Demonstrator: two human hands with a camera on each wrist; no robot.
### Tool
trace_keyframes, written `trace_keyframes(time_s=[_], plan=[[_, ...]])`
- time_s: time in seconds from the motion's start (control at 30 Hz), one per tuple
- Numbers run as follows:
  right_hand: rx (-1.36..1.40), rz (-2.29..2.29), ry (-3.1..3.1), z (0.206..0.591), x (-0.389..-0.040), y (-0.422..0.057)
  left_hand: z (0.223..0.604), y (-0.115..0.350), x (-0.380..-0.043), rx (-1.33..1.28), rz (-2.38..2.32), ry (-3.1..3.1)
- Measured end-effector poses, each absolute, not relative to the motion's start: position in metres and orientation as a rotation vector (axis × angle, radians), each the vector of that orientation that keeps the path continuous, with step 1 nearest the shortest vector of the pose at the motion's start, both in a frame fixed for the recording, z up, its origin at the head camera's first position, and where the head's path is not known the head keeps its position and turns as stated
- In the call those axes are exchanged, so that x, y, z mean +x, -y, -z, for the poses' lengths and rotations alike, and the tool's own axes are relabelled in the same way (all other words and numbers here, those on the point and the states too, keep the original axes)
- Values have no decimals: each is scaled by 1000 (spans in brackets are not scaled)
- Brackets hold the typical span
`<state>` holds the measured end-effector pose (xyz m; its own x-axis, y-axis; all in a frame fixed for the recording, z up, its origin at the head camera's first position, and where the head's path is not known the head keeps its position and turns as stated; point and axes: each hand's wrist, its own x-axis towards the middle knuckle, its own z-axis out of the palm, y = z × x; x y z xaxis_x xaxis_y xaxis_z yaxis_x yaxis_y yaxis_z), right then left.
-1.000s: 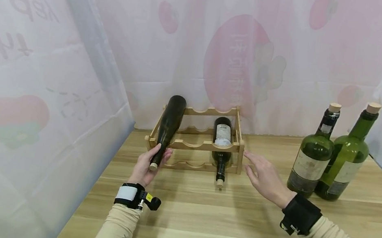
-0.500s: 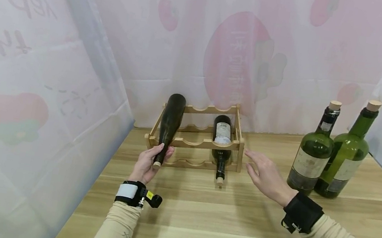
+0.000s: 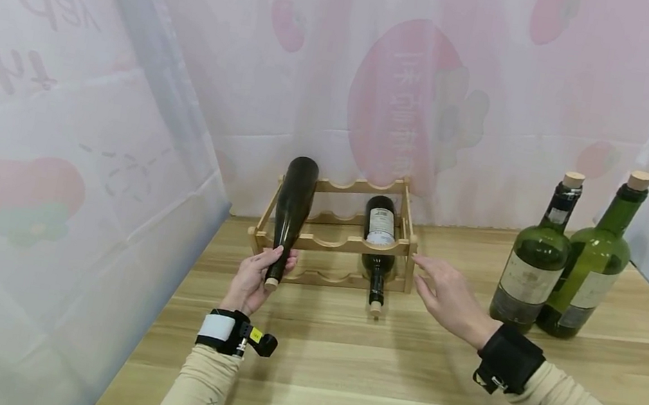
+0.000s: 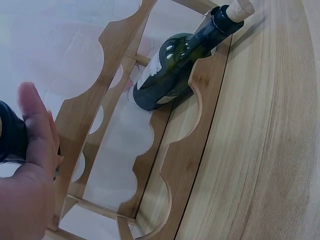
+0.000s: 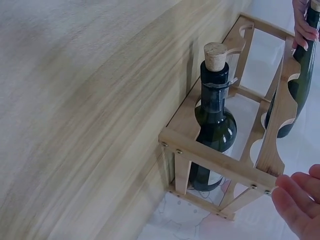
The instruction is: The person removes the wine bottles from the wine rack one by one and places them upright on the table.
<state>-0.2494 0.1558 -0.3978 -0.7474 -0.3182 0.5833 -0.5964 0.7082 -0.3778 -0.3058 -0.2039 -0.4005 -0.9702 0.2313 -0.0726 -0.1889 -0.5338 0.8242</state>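
Note:
My left hand (image 3: 252, 279) holds a dark, corked wine bottle (image 3: 296, 198) by its neck. This bottle slants over the left end of the upper tier of a wooden wine rack (image 3: 349, 247), its neck towards me. I cannot tell whether its weight rests on the rails. A labelled wine bottle (image 4: 162, 72) lies in the lower tier at the right, cork outward. Beside the rack's right front post is my right hand (image 3: 451, 298), fingers extended and holding nothing. Its fingertips (image 5: 284, 185) are at the rack's corner; contact is unclear.
Two green wine bottles, a labelled nearer one (image 3: 530, 275) and one behind it (image 3: 594, 271), stand corked on the wooden table (image 3: 339, 359) at the right. Printed curtains hang behind the rack (image 3: 313, 110) and along the left side (image 3: 68, 192).
The neck of the bottle in my left hand has shifted slightly to the right, and that hand with it. My right hand has stayed almost still beside the rack.

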Motion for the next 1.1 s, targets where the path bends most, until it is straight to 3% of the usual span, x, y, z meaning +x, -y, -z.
trace_keyframes(time_s=[0.8,1.1], plan=[[696,-1293,2578,343,-272,-105,367,150,-274,219,-2531,-1394],[571,-1989,2534,338,-295,-89,364,124,-265,243,-2500,-1413]])
